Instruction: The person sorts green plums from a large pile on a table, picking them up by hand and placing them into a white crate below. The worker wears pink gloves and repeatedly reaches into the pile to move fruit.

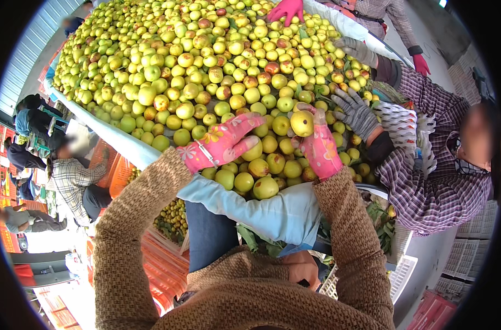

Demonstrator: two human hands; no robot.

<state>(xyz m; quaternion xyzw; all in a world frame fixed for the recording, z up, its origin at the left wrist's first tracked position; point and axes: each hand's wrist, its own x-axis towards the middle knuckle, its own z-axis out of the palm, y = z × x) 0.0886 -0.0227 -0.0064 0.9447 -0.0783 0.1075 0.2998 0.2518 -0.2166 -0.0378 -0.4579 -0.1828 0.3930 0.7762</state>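
A large heap of yellow-green fruit (185, 110), apparently jujubes, some blotched reddish brown, lies before me. My right hand (319, 150), in a pink flowered glove, pinches one jujube (302, 123) with a dark spot turned upward. My left hand (223, 142), gloved to match, rests palm down at the near side of the heap. Its fingers and thumb are spread over fruit, and I see nothing lifted in it. Part of what lies under its palm is hidden. Pale blue sheeting (250, 206) covers the near edge between my forearms.
At right, a co-worker in a checked sleeve (423, 194) has a grey-gloved hand (355, 113) in the heap. Another person's pink-gloved hand (287, 11) reaches in at the far side. Orange crates (168, 264) stand below left, a white crate (402, 276) below right. Leaves (258, 241) hang below the sheeting.
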